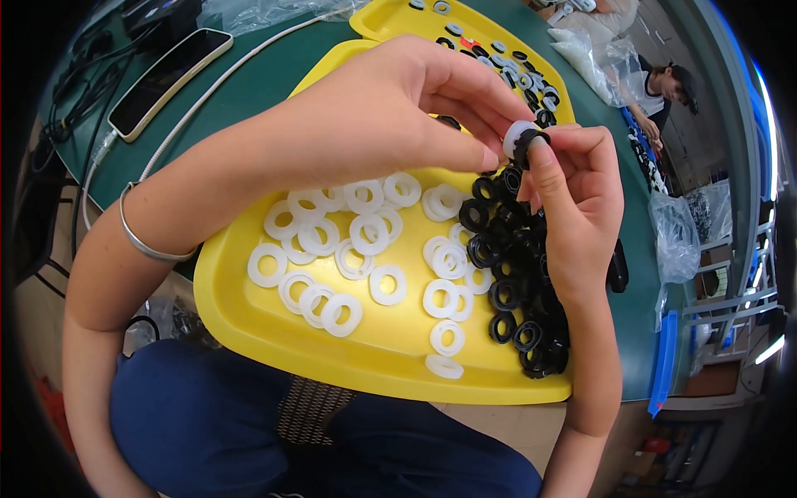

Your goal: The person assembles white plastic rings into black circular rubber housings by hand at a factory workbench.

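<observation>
While a white ring (514, 137) and a black ring (523, 149) meet above the yellow tray (374, 383), the left hand (398, 104) apparently grips the white, the right hand (581, 187) pinches the black; seemingly mid-fitting, the next move calls for aligned rims and steady thumb pressure.

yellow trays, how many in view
2: the near tray, mid-picture, bearing white rings and black rings; the far tray, beyond it at the top edge. More could be hidden or out of view.
</observation>
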A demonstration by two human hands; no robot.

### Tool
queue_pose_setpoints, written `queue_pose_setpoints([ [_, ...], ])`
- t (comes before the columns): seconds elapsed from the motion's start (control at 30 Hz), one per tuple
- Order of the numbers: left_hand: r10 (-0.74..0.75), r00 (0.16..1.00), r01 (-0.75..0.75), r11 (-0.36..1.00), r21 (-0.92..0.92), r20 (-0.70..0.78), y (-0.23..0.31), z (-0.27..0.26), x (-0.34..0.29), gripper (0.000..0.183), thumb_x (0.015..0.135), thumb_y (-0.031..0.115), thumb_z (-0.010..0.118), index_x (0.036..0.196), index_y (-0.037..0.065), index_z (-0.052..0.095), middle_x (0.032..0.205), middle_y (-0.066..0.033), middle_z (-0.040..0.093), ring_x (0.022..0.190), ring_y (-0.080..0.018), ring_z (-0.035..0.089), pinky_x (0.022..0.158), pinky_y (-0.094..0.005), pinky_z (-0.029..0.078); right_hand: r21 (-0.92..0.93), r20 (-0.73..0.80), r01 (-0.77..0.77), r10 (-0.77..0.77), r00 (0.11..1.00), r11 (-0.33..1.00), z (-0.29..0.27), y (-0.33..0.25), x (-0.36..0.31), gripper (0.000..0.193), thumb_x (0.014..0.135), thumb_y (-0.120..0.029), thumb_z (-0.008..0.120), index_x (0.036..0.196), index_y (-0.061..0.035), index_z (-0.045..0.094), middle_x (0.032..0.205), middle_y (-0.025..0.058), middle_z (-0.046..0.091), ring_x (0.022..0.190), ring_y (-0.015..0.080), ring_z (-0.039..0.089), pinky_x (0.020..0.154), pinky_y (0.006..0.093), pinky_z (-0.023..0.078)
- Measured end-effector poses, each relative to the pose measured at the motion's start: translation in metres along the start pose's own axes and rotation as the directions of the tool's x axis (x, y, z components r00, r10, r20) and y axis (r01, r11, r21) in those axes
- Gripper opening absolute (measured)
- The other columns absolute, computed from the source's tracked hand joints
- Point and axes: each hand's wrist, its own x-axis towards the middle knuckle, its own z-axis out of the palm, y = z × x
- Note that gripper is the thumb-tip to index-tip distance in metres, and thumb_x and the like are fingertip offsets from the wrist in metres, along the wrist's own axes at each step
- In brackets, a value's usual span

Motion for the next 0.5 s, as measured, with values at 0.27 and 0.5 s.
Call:
queue_pose_setpoints([
  [0.27,0.210,0.977,-0.191,0.924,0.331,-0.023,-0.0009,0.0081,-0.0020,0.025,0.079,-0.007,0.063,0.103,-0.002,0.060,0.100,-0.0070,0.062,0.098,-0.0147,0.061,0.087,-0.0297,0.052,-0.379,0.044,0.227,-0.227,0.973,0.897,0.0052,0.0058,0.0006,0.015,0.085,-0.005,0.065,0.094,-0.0008,0.054,0.079,0.0053,0.061,0.062,0.0114,0.059,0.055,0.0225,0.046],
  [0.5,0.370,0.929,-0.289,0.751,0.594,-0.017,0.0014,0.0114,-0.0050,0.017,0.079,-0.007,0.061,0.095,-0.002,0.059,0.091,-0.0085,0.063,0.089,-0.0160,0.065,0.082,-0.0275,0.053,-0.600,0.140,0.413,-0.419,0.897,0.685,0.0046,-0.0023,0.0019,0.015,0.081,-0.003,0.068,0.091,-0.0009,0.056,0.076,0.0085,0.059,0.062,0.0168,0.060,0.056,0.0251,0.048],
])
